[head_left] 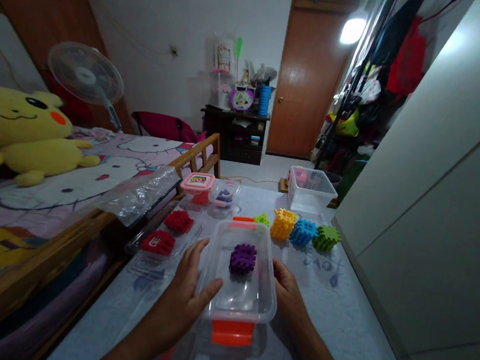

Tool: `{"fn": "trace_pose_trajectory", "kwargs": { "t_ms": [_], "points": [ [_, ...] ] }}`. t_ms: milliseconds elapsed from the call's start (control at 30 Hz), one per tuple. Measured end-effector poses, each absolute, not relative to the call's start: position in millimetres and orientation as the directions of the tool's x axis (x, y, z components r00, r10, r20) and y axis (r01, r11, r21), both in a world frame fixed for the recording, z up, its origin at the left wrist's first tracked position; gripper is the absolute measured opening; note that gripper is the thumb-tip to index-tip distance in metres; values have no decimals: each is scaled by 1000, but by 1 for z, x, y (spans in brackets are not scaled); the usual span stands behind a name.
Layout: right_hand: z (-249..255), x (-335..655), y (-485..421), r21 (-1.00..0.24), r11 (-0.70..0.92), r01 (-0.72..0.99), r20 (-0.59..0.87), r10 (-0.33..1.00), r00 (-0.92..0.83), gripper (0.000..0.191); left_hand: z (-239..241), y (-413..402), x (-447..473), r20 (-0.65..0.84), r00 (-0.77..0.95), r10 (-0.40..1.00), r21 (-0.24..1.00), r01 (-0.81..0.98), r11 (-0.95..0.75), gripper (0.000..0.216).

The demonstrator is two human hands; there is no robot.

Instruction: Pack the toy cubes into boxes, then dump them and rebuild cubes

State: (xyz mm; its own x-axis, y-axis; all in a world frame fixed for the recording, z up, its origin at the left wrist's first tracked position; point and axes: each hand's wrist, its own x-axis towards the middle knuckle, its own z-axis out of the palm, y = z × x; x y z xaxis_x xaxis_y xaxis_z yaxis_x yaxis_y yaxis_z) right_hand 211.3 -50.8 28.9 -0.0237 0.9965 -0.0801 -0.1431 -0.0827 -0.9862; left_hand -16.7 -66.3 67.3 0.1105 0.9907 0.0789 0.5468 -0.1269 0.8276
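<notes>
both stretched forward, left hand (187, 291) and right hand (290, 292) clasp the clear box (236, 305) by its sides.

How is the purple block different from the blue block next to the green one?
Colour: the purple block is purple, the blue block blue. Place: the purple block sits alone inside the clear container, with the left hand and right hand at its sides; the blue block stands on the table, in a row between the yellow block and green block. Both are knobbly cubes of similar build.
</notes>
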Motion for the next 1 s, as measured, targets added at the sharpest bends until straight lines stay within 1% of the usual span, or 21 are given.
{"fn": "trace_pose_trajectory", "kwargs": {
  "t_ms": [67,133,233,333,400,433,500,567,633,700,767,833,933,1000],
  "points": [
    [28,204,-50,-983,-85,-163,-78,996,-54,27,57,-73,-18,2,80,997,920,390,-33,70],
    [26,198,-47,-991,-60,-119,-50,995,-86,27,51,-74,-19,-23,49,999,965,263,9,69],
    [28,196,-40,-997,31,74,19,988,-154,22,49,-70,-23,-13,-12,1000,984,176,15,65],
    [40,202,-29,-944,130,303,43,960,-278,18,51,-67,-27,-24,-36,999,989,144,28,61],
    [56,208,-17,-843,205,496,40,946,-322,20,53,-66,-30,-35,-24,999,990,133,38,60],
    [65,209,-10,-765,241,597,55,948,-313,22,53,-67,-31,-36,-23,999,989,140,39,60],
    [82,211,9,-576,286,766,123,957,-264,26,54,-69,-34,-28,-48,998,983,180,36,59],
    [95,209,30,-372,320,871,172,946,-274,30,53,-74,-39,-20,-87,996,973,227,40,61],
    [101,205,53,-183,362,914,138,930,-340,40,53,-82,-46,-13,-102,995,965,261,39,65],
    [101,201,74,-93,396,914,66,918,-391,44,54,-91,-55,3,-94,996,952,304,26,68],
    [96,198,91,-56,427,903,-7,904,-428,45,55,-101,-63,17,-92,996,929,369,18,67],
    [90,195,104,-16,452,892,-77,889,-452,50,55,-110,-71,28,-93,995,907,421,14,64],
    [82,192,117,35,465,885,-166,876,-454,62,53,-120,-81,55,-67,996,881,472,-17,61],
    [78,190,123,63,466,883,-218,870,-443,63,51,-124,-85,72,-39,997,858,512,-42,57]
  ]
}}
